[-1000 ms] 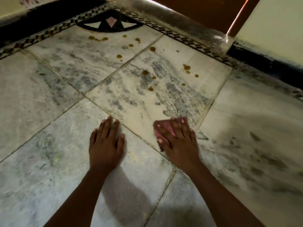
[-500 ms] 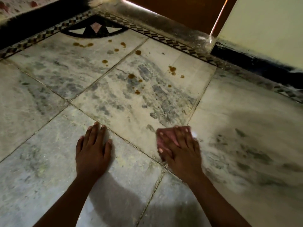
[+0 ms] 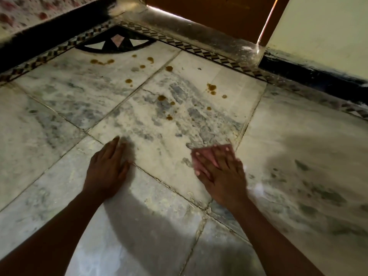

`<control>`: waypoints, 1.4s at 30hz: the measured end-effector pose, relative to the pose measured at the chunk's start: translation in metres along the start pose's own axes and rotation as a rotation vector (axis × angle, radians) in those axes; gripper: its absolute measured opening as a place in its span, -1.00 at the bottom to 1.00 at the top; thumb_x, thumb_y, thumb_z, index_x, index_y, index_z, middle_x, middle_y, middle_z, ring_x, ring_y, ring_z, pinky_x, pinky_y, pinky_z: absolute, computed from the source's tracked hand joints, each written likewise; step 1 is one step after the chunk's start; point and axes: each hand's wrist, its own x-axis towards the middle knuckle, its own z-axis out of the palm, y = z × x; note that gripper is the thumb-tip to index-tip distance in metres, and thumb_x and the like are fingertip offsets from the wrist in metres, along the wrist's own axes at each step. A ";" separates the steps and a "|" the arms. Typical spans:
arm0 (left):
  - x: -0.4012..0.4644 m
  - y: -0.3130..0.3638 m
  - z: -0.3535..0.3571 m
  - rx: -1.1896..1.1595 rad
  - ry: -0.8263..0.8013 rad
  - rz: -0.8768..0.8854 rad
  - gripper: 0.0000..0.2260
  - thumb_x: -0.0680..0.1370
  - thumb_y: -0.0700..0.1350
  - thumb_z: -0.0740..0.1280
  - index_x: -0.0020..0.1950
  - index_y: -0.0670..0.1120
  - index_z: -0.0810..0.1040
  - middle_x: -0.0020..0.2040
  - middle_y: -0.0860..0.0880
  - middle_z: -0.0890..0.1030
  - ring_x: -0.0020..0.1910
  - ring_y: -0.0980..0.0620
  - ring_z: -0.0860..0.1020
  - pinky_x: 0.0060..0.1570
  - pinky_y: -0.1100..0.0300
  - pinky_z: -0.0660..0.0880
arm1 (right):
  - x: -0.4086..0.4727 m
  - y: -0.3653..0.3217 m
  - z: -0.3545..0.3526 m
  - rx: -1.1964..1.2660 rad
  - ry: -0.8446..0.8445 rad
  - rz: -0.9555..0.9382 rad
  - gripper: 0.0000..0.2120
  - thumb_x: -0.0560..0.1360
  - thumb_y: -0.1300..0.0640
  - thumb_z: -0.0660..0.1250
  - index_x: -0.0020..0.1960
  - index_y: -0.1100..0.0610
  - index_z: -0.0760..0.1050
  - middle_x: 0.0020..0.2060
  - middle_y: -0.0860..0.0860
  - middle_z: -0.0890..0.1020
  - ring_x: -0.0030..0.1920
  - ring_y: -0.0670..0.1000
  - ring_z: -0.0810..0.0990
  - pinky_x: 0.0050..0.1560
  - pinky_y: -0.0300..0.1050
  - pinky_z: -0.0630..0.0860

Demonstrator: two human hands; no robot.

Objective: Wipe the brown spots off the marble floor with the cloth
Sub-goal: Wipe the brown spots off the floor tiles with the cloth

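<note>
Hands lie flat at mid-frame: right hand [image 3: 221,176] presses the cloth [image 3: 201,162] with straight fingers. Left hand [image 3: 105,172] rests open on the marble floor [image 3: 59,126]. Brown spots [image 3: 211,87] dot the upper centre.

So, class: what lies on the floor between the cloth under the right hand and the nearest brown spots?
Head view: only bare grey-veined marble lies between the pink cloth and the nearest brown spots.

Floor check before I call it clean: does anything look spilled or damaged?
Yes. Brown spots dot the two far tiles near the inlaid corner, like dried drips. None are under the cloth that the right hand presses flat. The grout near that hand looks crumbled.
</note>
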 end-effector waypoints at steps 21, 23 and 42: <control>0.108 -0.037 0.021 -0.172 0.242 -0.238 -0.47 0.70 0.16 0.11 0.53 -0.13 0.47 0.62 -0.16 0.42 0.59 -0.21 0.39 0.49 -0.23 0.33 | 0.148 -0.071 0.015 -0.016 0.086 0.188 -0.44 0.66 -0.34 -0.17 0.67 -0.42 -0.01 0.77 -0.01 -0.04 0.74 0.25 -0.20 0.67 0.39 -0.15; 0.108 -0.035 0.019 -0.166 0.235 -0.245 -0.47 0.70 0.16 0.11 0.54 -0.14 0.45 0.63 -0.16 0.41 0.60 -0.22 0.38 0.50 -0.24 0.31 | 0.149 -0.085 0.015 -0.034 0.078 0.006 -0.46 0.69 -0.33 -0.13 0.66 -0.42 0.05 0.76 -0.04 -0.03 0.74 0.22 -0.19 0.67 0.40 -0.08; 0.115 -0.035 0.016 -0.072 0.106 -0.320 -0.38 0.69 0.22 0.05 0.68 -0.07 0.31 0.75 0.00 0.17 0.72 -0.05 0.18 0.54 -0.15 0.20 | 0.163 -0.042 -0.011 -0.207 -0.014 -0.709 -0.50 0.73 -0.32 0.07 0.65 -0.40 0.14 0.73 -0.04 0.15 0.74 0.17 0.03 0.63 0.35 0.16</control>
